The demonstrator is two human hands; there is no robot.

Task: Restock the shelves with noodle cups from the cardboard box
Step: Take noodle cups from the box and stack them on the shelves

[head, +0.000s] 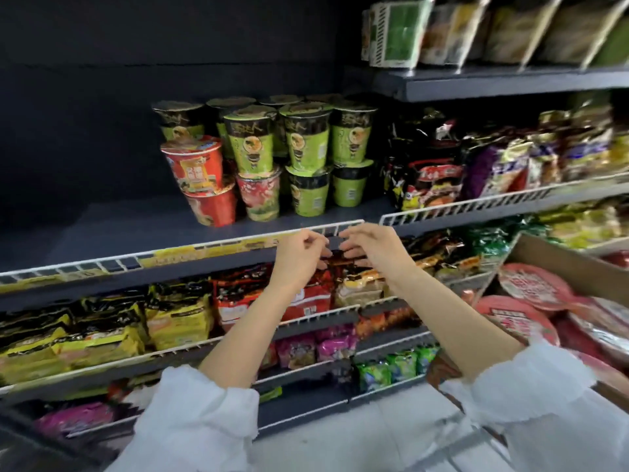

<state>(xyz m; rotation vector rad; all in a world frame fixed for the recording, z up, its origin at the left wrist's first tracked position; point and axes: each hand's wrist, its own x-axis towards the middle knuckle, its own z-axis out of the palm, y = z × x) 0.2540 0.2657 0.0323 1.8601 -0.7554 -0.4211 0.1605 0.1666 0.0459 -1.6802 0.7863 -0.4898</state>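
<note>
Sleeves, white, frame the near view; both forearms reach forward and up. Left hand (299, 248) and right hand (369, 248) meet just below the wire rail (190, 248) of the cup shelf (112, 229), fingers curled. Whether either hand pinches anything there cannot be told; no cup is in either hand.

Box (575, 264) stands at the right, near the right arm. It holds several red-lidded cups (531, 287), visible lids up, not yet shelved.

On the shelf beyond the hands, cups stand two high: red cups (200, 180) at the left of the group, green cups (308, 158) to their right. The left part of this shelf carries no cups. Packet noodles (177, 321) fill the shelves below.

Judgement: restocking is partly done at best. Cups remain in the box and shelf space is open at the left, so the bulk of the transfer appears outstanding.
</note>
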